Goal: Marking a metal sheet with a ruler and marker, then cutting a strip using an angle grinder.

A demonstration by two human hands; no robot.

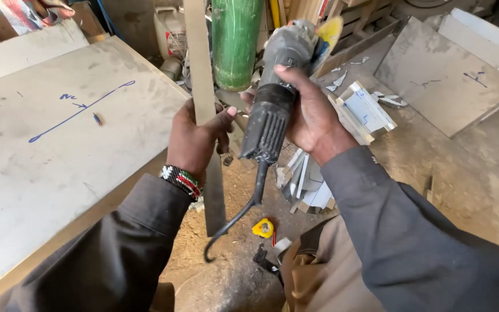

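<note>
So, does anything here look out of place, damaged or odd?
Metal offcuts lie scattered on the dirt floor beside a yellow tape measure. Otherwise, the right hand grips the angle grinder and the left hand the metal strip.

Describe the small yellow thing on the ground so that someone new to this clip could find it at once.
Start at the grey angle grinder in the right hand and follow its black cord down. Just right of the cord's low end, on the dirt floor, lies a tape measure: the only bright yellow, rounded thing among pale metal offcuts.
</note>
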